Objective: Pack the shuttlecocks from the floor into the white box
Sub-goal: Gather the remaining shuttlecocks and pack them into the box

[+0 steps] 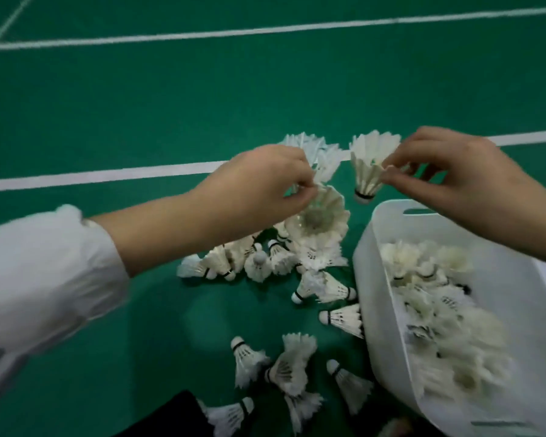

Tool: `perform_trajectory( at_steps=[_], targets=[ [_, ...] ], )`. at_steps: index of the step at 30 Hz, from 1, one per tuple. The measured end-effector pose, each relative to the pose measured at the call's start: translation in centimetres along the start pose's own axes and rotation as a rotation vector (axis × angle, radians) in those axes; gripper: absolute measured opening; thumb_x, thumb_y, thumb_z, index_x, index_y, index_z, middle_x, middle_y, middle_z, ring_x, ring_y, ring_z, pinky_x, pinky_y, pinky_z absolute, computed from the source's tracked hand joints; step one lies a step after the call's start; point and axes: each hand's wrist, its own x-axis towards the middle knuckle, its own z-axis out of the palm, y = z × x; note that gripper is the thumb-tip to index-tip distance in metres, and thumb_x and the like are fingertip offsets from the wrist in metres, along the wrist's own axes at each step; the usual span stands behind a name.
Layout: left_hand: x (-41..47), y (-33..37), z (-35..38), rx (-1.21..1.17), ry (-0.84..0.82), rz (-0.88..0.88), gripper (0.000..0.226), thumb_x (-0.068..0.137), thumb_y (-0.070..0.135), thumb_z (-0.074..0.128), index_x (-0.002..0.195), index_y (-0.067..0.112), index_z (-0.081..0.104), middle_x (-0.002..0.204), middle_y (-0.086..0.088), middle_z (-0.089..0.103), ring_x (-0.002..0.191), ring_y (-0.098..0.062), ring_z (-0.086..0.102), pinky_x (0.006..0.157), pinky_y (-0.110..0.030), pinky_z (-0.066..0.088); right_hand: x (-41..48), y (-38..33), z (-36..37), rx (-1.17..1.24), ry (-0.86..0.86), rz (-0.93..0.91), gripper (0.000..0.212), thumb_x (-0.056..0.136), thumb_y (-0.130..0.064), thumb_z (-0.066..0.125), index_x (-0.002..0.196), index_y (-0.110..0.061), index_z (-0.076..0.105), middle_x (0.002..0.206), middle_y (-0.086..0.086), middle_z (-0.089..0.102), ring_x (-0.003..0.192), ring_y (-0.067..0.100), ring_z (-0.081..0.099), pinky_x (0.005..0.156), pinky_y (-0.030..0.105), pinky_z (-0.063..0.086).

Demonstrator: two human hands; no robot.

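Head view looks down on a green court floor [171,99] with a matte sheen, crossed by white painted lines [265,29]; nothing of the room beyond the floor shows. Loose shuttlecocks [256,263] lie scattered on the green, in a heap near the middle and a few nearer the camera. Just beside them on the right stands the white box [372,241], already holding many shuttlecocks [438,310]. The left hand [265,181], in a white sleeve [44,263], pinches the feather rim of one shuttlecock [320,216] above the heap. The right hand [448,175] pinches the feathers of another shuttlecock [368,165], cork down, just beyond the box's far rim.
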Motion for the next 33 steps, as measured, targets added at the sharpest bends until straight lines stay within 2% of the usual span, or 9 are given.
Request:
perform_trajectory(
  at_steps=[6, 10, 12, 15, 20, 24, 29, 31, 33],
  targets=[
    [5.5, 6.5, 4.4, -0.149, 0.026, 0.096, 0.026, 0.089, 0.031, 0.053, 0.083, 0.011, 0.069, 0.085, 0.001, 0.066, 0.076, -0.013, 0.059, 0.075, -0.037, 0.049, -8.3, 7.5, -1.3, 0.106, 0.073, 0.367, 0.005, 0.085, -0.026, 0.062, 0.081, -0.025, 0.058, 0.086, -0.012, 0.059, 0.075, 0.0, 0.057, 0.061, 0.016, 0.045],
    [6.5, 9.7, 10.0, -0.183, -0.057, 0.066, 0.026, 0.09, 0.031, 0.052, 0.085, 0.014, 0.071, 0.085, 0.005, 0.067, 0.079, -0.011, 0.06, 0.077, -0.037, 0.05, -13.2, 11.4, 1.9, 0.199, 0.01, 0.514, 0.006, 0.085, -0.025, 0.062, 0.082, -0.02, 0.062, 0.09, -0.008, 0.062, 0.078, 0.008, 0.062, 0.069, 0.026, 0.052],
    [6.3, 10.4, 12.5, -0.19, -0.08, 0.075, 0.031, 0.089, 0.034, 0.048, 0.086, 0.014, 0.072, 0.086, 0.005, 0.068, 0.08, -0.012, 0.061, 0.075, -0.038, 0.051, -14.9, 12.7, 4.2, 0.229, -0.053, 0.507, 0.005, 0.084, -0.023, 0.062, 0.081, -0.019, 0.064, 0.089, -0.007, 0.062, 0.082, 0.01, 0.061, 0.079, 0.031, 0.052],
    [5.6, 10.6, 15.2, -0.185, -0.099, 0.044, 0.033, 0.085, 0.034, 0.047, 0.088, 0.013, 0.072, 0.088, 0.003, 0.069, 0.084, -0.014, 0.061, 0.075, -0.039, 0.052, -16.4, 14.1, 7.6, 0.254, -0.151, 0.44, 0.005, 0.083, -0.022, 0.063, 0.078, -0.021, 0.062, 0.09, -0.006, 0.062, 0.086, 0.013, 0.06, 0.083, 0.039, 0.05],
    [4.5, 10.0, 17.4, -0.163, -0.159, 0.023, 0.037, 0.085, 0.039, 0.041, 0.086, 0.015, 0.069, 0.089, 0.004, 0.065, 0.086, -0.013, 0.058, 0.077, -0.035, 0.051, -16.8, 15.5, 11.3, 0.093, -0.267, 0.315, 0.01, 0.087, -0.023, 0.058, 0.09, -0.017, 0.065, 0.096, -0.003, 0.063, 0.096, 0.014, 0.052, 0.087, 0.027, 0.042],
    [4.4, 10.1, 18.5, -0.151, -0.185, 0.009, 0.029, 0.087, 0.034, 0.048, 0.085, 0.014, 0.069, 0.09, 0.002, 0.064, 0.088, -0.015, 0.058, 0.077, -0.033, 0.049, -17.3, 17.0, 13.2, -0.078, -0.381, 0.26, 0.015, 0.087, -0.019, 0.055, 0.095, -0.013, 0.067, 0.099, 0.001, 0.065, 0.098, 0.022, 0.051, 0.085, 0.031, 0.043],
    [5.0, 10.5, 19.4, -0.13, -0.189, -0.024, 0.021, 0.089, 0.027, 0.056, 0.085, 0.012, 0.07, 0.091, 0.001, 0.064, 0.089, -0.018, 0.057, 0.078, -0.033, 0.048, -17.5, 17.1, 14.1, -0.06, -0.36, 0.245, 0.018, 0.089, -0.027, 0.054, 0.096, -0.015, 0.066, 0.099, 0.001, 0.064, 0.096, 0.024, 0.049, 0.083, 0.038, 0.043],
    [5.3, 10.5, 19.6, -0.116, -0.186, -0.038, 0.022, 0.088, 0.028, 0.056, 0.085, 0.012, 0.07, 0.091, 0.001, 0.064, 0.09, -0.018, 0.057, 0.078, -0.032, 0.047, -17.8, 16.8, 13.8, -0.075, -0.361, 0.249, 0.025, 0.088, -0.031, 0.055, 0.108, -0.017, 0.061, 0.111, 0.0, 0.059, 0.103, 0.023, 0.048, 0.087, 0.037, 0.042],
    [5.6, 10.5, 19.8, -0.103, -0.174, -0.049, 0.02, 0.088, 0.027, 0.057, 0.086, 0.012, 0.07, 0.091, 0.0, 0.064, 0.09, -0.018, 0.056, 0.078, -0.03, 0.044, -18.2, 16.4, 12.8, -0.033, -0.3, 0.274, 0.043, 0.086, -0.031, 0.058, 0.126, -0.018, 0.048, 0.122, 0.0, 0.053, 0.111, 0.021, 0.048, 0.093, 0.034, 0.041]
  ],
)
